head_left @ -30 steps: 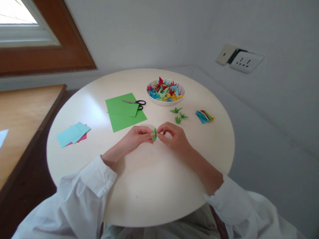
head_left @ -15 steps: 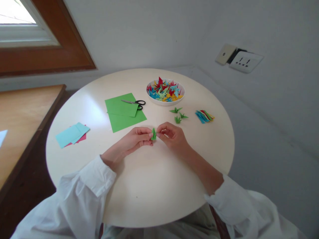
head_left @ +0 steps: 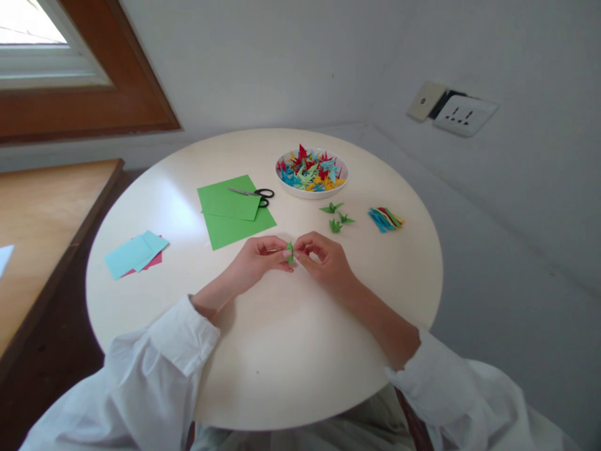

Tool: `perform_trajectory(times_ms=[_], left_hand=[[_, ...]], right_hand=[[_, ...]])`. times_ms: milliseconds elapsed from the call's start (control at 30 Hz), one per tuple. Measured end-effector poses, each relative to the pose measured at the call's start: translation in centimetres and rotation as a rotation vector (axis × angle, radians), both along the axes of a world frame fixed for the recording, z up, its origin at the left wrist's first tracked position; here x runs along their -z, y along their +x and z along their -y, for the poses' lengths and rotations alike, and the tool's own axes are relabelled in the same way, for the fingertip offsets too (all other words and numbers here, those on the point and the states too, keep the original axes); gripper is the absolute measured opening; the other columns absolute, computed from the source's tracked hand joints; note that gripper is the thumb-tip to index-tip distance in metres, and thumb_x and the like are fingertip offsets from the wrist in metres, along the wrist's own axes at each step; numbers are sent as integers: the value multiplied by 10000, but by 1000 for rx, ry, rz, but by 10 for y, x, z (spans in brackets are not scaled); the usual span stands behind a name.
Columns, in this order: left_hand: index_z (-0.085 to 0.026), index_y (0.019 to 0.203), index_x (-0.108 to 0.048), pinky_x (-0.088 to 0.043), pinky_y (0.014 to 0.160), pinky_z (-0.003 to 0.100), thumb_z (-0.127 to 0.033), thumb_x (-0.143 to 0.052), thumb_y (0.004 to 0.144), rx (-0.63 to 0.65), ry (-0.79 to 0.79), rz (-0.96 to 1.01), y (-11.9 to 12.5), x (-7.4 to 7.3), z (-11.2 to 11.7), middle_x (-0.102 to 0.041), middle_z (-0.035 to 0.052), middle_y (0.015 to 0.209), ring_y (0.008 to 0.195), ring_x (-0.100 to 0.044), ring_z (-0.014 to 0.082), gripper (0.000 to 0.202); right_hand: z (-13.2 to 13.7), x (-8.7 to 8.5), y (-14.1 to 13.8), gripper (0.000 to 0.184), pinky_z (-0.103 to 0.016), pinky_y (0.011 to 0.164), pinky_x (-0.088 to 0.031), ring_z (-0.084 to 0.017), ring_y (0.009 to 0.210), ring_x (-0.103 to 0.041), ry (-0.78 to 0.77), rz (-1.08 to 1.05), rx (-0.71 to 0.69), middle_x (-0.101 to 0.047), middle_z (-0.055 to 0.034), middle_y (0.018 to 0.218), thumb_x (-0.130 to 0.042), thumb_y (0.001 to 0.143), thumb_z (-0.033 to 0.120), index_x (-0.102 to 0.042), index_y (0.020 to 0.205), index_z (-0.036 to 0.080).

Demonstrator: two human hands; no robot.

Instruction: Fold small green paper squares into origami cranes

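Between my fingertips, over the middle of the table, is a small folded green paper piece (head_left: 290, 252). My left hand (head_left: 260, 258) pinches it from the left with thumb and fingers. From the right, my right hand (head_left: 323, 255) closes thumb and forefinger on its other side. Part of the paper is hidden by the fingers. Beyond my right hand lie three green paper cranes (head_left: 335, 224). Past my left hand are sheets of green paper (head_left: 223, 230), with black-handled scissors (head_left: 264, 193) resting on them.
A white bowl (head_left: 312, 195) of colourful paper cranes stands at the back of the round white table (head_left: 263, 369). Coloured paper strips (head_left: 385, 220) lie at the right. Light blue sheets (head_left: 131, 255) overlap red paper at the left. A wooden surface (head_left: 42, 232) adjoins the left side.
My left hand's fingers have shifted slightly around the green paper piece, which now looks narrower between my fingertips. Both hands stay in nearly the same place.
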State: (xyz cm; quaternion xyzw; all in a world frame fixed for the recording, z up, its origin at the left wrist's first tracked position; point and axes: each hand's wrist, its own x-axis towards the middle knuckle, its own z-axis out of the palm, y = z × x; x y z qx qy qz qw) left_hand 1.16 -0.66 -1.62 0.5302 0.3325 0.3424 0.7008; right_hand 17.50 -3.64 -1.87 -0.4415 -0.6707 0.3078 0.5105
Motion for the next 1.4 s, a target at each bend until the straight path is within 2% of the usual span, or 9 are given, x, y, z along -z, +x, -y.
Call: perform_trajectory(times_ms=[233, 433, 567, 867, 1167, 1400], left_hand=[[-137, 711, -657, -506, 657, 268, -330, -723, 672, -74, 118, -32, 3, -6, 3, -629, 9, 705, 638, -613, 122, 208], [-140, 678, -640, -495, 637, 276, -382, -762, 598, -138, 151, -36, 6, -12, 6, -622, 0, 643, 603, -599, 126, 282], [-149, 671, -639, -464, 615, 263, -367, -749, 618, -177, 219, -84, 7, -15, 8, -628, 7, 617, 597, -583, 127, 250], [-191, 698, -666, -386, 610, 257, -252, -664, 724, -291, 579, -259, 4, -6, 8, -595, 18, 679, 659, -515, 136, 66], [-212, 790, -693, -382, 582, 238, -233, -630, 760, -291, 692, -265, 2, -5, 9, -614, 35, 746, 692, -522, 136, 73], [-197, 790, -678, -399, 557, 228, -191, -632, 755, -297, 753, -177, 3, -1, 7, -615, 39, 757, 687, -533, 128, 58]], right_hand=[[1, -4, -4, 60, -253, 593, -485, -120, 652, -573, -112, -194, -41, -604, 3, 697, -589, 727, 251, -571, 729, 193], [-2, -3, -5, 96, -235, 564, -461, -113, 637, -546, -174, -259, -7, -576, 14, 656, -610, 703, 268, -561, 674, 189], [-2, -4, -5, 95, -228, 548, -443, -109, 615, -524, -188, -277, 4, -549, 22, 627, -602, 683, 257, -545, 643, 191], [-1, -12, -4, 128, -226, 529, -397, -94, 558, -461, -304, -247, -24, -497, 37, 571, -592, 674, 286, -556, 622, 175], [-3, -10, -5, 96, -243, 559, -364, -86, 539, -431, -338, -342, -65, -503, 53, 550, -619, 640, 264, -586, 616, 177], [-3, -7, -5, 85, -251, 572, -333, -84, 556, -435, -390, -406, -80, -535, 49, 565, -651, 616, 246, -609, 603, 174]])
